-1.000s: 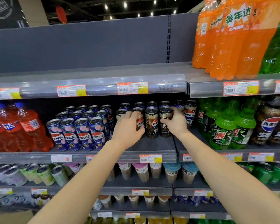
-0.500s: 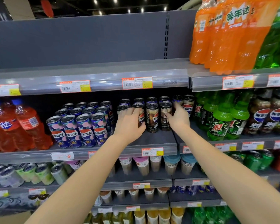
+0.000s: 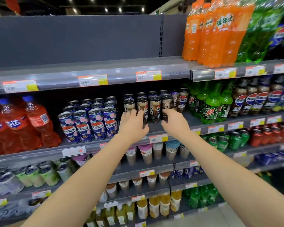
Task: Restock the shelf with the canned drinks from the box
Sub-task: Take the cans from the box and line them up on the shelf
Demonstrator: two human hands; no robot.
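Note:
A block of dark brown Pepsi cans [image 3: 154, 108] stands upright in rows on the grey middle shelf [image 3: 156, 128]. My left hand [image 3: 133, 124] hovers just in front of the left front cans with its fingers spread and nothing in it. My right hand [image 3: 175, 122] is at the foot of the right front can; its fingertips are close to or touching the can, and the blur hides which. No can is lifted. The box is out of view.
Blue peach Pepsi cans [image 3: 95, 123] stand left of the dark cans and green bottles [image 3: 210, 108] to the right. Red bottles [image 3: 15, 128] fill the far left. The shelf above [image 3: 88, 66] carries orange bottles [image 3: 211, 33] at its right end. Lower shelves hold cups and cans.
Both hands have come off the front dark cans and drawn back and down toward the shelf edge. The cans stay in place. The camera has shifted, and the view is now blurred.

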